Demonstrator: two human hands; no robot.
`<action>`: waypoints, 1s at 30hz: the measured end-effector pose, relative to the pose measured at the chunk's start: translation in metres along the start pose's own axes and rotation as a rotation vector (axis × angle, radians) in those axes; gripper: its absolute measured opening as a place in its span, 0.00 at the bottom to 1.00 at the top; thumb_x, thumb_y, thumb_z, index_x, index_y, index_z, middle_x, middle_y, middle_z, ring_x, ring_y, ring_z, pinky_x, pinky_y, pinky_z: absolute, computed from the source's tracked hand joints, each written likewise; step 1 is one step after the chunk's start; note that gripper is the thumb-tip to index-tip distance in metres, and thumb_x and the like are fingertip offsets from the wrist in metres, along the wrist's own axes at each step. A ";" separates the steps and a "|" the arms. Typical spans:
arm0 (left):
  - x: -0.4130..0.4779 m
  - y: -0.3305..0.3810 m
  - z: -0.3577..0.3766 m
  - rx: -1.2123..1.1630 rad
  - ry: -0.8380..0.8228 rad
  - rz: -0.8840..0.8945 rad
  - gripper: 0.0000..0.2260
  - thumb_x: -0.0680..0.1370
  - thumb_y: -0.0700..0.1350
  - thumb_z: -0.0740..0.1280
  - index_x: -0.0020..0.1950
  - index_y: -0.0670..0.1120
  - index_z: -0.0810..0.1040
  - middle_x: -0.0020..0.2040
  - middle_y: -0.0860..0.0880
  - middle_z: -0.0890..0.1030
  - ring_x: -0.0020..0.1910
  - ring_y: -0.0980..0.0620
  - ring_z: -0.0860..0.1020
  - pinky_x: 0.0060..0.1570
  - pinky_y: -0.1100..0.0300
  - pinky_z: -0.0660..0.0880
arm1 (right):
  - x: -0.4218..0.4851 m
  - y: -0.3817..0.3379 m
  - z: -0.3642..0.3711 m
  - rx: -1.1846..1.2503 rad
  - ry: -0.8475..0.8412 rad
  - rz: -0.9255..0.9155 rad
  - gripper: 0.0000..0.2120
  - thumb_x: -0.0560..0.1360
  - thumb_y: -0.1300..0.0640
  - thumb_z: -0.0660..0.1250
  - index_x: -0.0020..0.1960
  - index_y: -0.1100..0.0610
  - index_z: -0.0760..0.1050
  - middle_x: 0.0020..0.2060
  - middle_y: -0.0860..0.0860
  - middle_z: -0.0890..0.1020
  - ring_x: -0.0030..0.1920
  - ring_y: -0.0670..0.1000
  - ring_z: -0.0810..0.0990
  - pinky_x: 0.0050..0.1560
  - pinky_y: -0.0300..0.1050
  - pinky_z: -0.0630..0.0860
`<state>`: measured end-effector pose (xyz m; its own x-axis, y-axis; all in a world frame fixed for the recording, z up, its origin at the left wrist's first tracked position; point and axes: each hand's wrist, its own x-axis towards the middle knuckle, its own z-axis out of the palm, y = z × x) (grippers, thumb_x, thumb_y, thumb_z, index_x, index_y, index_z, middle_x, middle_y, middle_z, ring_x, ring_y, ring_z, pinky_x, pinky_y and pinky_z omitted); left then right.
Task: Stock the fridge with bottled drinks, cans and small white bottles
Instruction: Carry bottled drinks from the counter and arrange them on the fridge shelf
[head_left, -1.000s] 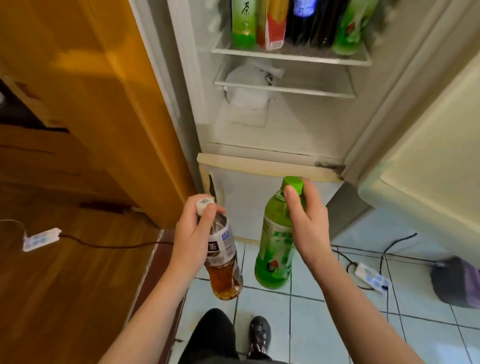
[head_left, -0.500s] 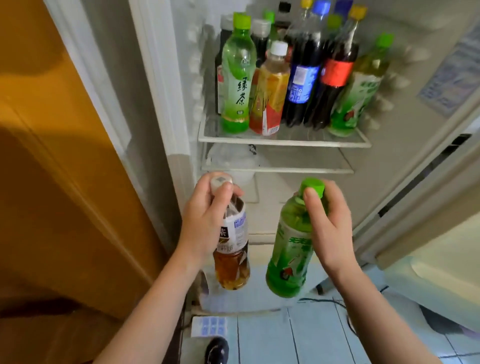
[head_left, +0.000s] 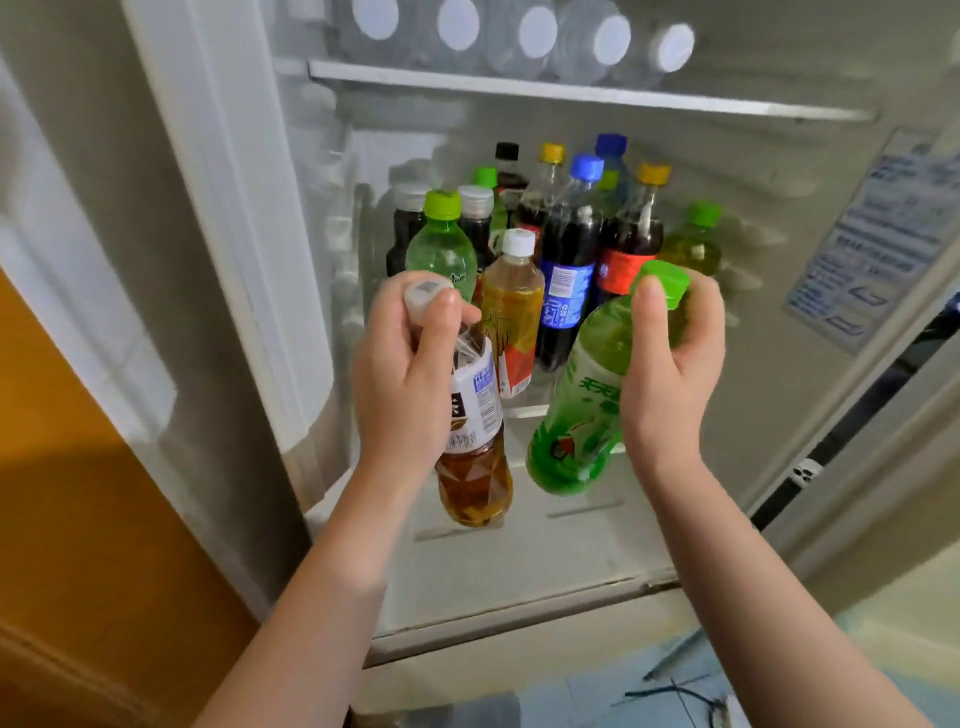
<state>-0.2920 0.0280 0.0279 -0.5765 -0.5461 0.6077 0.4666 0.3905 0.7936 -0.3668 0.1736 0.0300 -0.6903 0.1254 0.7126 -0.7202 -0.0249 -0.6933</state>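
Stocking is, we judge, partly done: upright bottles (head_left: 566, 249) crowd the middle shelf (head_left: 522, 413) and white-capped bottles (head_left: 530, 28) lie on the shelf above (head_left: 571, 96), yet two bottles are not yet placed and we see no cans. Our left hand (head_left: 405, 374) clasps the amber tea bottle (head_left: 475, 478) by its white-capped neck, hanging roughly upright before the shelf; just beside it, our right hand (head_left: 670, 379) clasps the green bottle (head_left: 576, 415) round its green cap, the base tilted leftward.

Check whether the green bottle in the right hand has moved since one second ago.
Yes. The green bottle rose from below the bottle shelf up to its level.
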 end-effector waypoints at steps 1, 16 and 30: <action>0.006 0.001 0.004 0.018 0.026 0.016 0.04 0.78 0.54 0.58 0.47 0.58 0.72 0.43 0.56 0.82 0.42 0.58 0.80 0.43 0.60 0.76 | 0.007 0.002 0.004 0.009 0.013 -0.021 0.01 0.78 0.56 0.61 0.48 0.52 0.71 0.39 0.39 0.75 0.42 0.36 0.73 0.46 0.29 0.68; 0.053 -0.040 0.059 0.248 0.332 0.162 0.13 0.77 0.51 0.63 0.57 0.46 0.76 0.48 0.51 0.79 0.51 0.56 0.75 0.50 0.74 0.66 | 0.061 0.075 0.042 -0.039 0.017 -0.051 0.06 0.77 0.50 0.63 0.49 0.52 0.73 0.40 0.40 0.76 0.42 0.39 0.75 0.46 0.32 0.70; 0.010 -0.131 0.078 0.442 0.301 0.092 0.42 0.71 0.58 0.68 0.76 0.41 0.52 0.76 0.43 0.50 0.76 0.51 0.48 0.74 0.58 0.47 | -0.002 0.133 0.036 -0.206 -0.114 -0.023 0.28 0.79 0.52 0.56 0.75 0.51 0.47 0.72 0.38 0.55 0.73 0.42 0.56 0.72 0.43 0.54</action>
<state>-0.4111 0.0294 -0.0677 -0.2989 -0.6578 0.6913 0.1422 0.6857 0.7139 -0.4639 0.1347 -0.0600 -0.6859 0.0102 0.7276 -0.7144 0.1808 -0.6760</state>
